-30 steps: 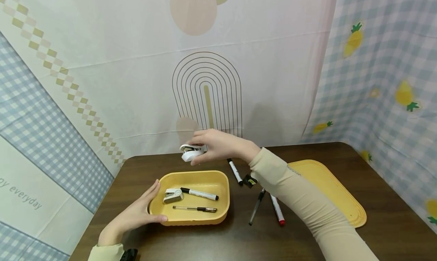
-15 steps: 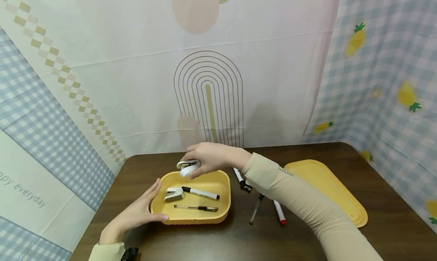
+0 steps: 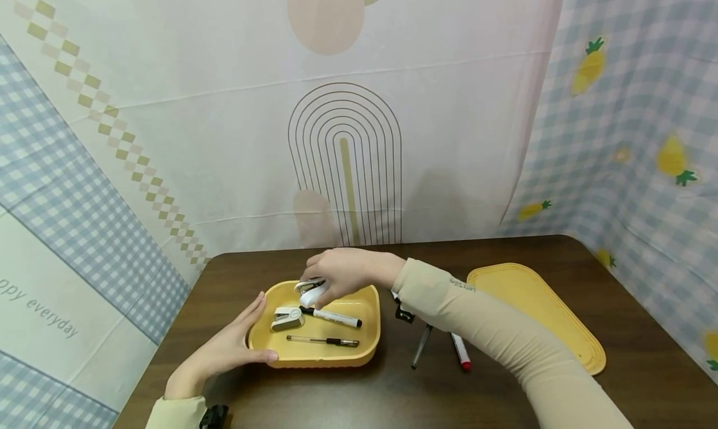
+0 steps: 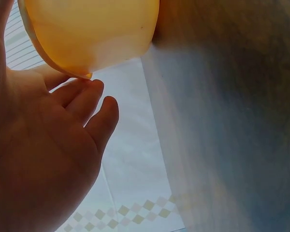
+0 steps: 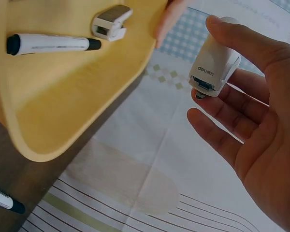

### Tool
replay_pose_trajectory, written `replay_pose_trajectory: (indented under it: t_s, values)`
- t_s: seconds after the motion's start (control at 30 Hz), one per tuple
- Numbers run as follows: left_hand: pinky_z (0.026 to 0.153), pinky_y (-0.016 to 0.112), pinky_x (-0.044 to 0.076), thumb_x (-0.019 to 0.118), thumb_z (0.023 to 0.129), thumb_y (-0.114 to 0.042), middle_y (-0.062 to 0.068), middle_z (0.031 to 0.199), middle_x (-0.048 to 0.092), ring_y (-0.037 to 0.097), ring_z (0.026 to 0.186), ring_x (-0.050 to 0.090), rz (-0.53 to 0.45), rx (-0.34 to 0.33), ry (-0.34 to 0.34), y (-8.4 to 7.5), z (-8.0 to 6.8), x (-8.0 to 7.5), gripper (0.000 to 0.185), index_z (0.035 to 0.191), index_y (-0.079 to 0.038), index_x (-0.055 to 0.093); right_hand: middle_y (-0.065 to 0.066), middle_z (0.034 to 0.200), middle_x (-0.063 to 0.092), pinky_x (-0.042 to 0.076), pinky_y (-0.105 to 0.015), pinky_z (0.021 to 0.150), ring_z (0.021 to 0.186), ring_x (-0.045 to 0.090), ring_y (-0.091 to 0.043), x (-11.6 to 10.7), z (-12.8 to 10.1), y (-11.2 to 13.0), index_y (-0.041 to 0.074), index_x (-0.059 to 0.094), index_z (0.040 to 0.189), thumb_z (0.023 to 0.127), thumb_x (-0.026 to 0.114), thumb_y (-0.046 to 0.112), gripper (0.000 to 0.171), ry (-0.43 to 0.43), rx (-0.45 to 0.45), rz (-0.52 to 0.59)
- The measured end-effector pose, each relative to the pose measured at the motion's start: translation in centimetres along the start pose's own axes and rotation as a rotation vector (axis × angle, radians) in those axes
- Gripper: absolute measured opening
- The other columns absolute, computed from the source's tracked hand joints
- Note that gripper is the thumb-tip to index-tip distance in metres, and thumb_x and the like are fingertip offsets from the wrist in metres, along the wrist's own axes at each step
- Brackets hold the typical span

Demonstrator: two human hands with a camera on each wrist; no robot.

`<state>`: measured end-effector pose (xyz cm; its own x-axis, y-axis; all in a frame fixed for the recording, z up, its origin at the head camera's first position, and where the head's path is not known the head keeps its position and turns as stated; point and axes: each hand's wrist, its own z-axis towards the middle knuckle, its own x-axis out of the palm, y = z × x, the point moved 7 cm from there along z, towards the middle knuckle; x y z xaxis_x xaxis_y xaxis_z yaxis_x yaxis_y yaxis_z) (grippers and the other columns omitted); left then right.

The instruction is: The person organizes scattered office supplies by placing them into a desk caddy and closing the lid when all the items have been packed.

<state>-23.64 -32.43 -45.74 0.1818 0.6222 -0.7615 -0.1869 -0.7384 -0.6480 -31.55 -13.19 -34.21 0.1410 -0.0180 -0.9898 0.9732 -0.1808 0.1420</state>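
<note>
From my remote station, I recorded the white stapler [image 5: 215,65] raised at the far side of the yellow bin [image 3: 368,335], pinched by the thumb and fingers of the right hand [image 3: 339,271], probably for rim clearance. The left hand [image 3: 224,352] gripped the bin's left end, thumb over the near rim, presumably to prevent sliding. Inside the bin lay a second stapler [image 3: 288,318], a capped marker [image 3: 332,317] and a pen [image 3: 322,340]; right of it, well apart, a flat yellow panel [image 3: 541,307].

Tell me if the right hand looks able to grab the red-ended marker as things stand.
Probably not yet: the right hand is occupied holding a white stapler. With that put down, the red-ended marker on the table looks reachable, though the sleeve hides part of it.
</note>
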Motion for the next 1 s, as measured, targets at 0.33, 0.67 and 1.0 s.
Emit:
replay_pose_trajectory:
  t_s: [0.33,0.67,1.0]
  values:
    - [0.113,0.06,0.023,0.085,0.078,-0.046,0.009,0.169,0.007,0.038,0.15,0.015,0.009,-0.002,-0.005,0.1,0.1,-0.1,0.115,0.161,-0.005,0.018,0.004,0.111,0.063,0.046,-0.017,0.079,0.09,0.056,-0.003,2.4,0.3,0.3,0.013,0.068,0.127,0.089,0.077,0.04,0.047,0.053,-0.011,0.034]
    - [0.112,0.062,0.024,0.085,0.078,-0.047,0.01,0.169,0.007,0.037,0.15,0.016,0.01,0.004,-0.002,0.1,0.1,0.1,0.114,0.161,-0.004,0.019,0.004,0.126,0.065,0.047,-0.022,0.091,0.109,0.06,-0.007,4.5,0.5,0.6,0.015,0.067,0.132,0.09,0.076,0.041,0.05,0.131,0.017,-0.005]
    - [0.112,0.062,0.024,0.086,0.077,-0.046,0.011,0.169,0.007,0.039,0.15,0.015,0.005,0.006,-0.007,0.1,0.2,0.0,0.116,0.161,-0.003,0.018,0.008,0.108,0.064,0.044,-0.016,0.078,0.091,0.055,-0.001,6.7,0.7,0.7,0.015,0.07,0.125,0.087,0.079,0.037,0.045,0.158,0.026,0.011]
